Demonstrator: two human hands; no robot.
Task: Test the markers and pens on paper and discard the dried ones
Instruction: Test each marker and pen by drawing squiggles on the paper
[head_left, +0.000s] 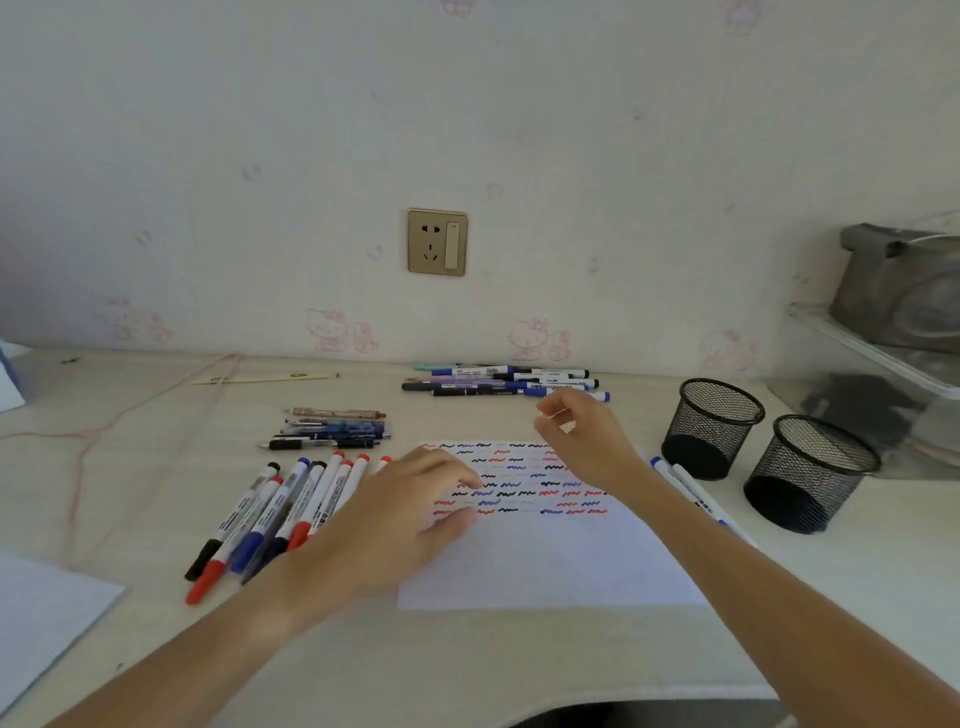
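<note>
A white test paper (545, 561) with rows of red, blue and black squiggles lies in the middle of the desk. My left hand (400, 514) rests flat on its left edge, fingers spread. My right hand (582, 436) hovers above the paper's far right corner, fingers loosely curled, holding nothing. Just beyond it lies a far pile of markers (498, 382). A row of red, blue and black markers (275, 514) sits left of the paper. A small pile of pens (332, 428) lies behind that row. Two markers (685, 486) lie right of the paper.
Two black mesh pen cups (711, 426) (810, 473) stand at the right. A clear shelf with grey items (893, 332) is at the far right. A wall socket (437, 242) is on the wall. Another sheet (47, 613) lies near left.
</note>
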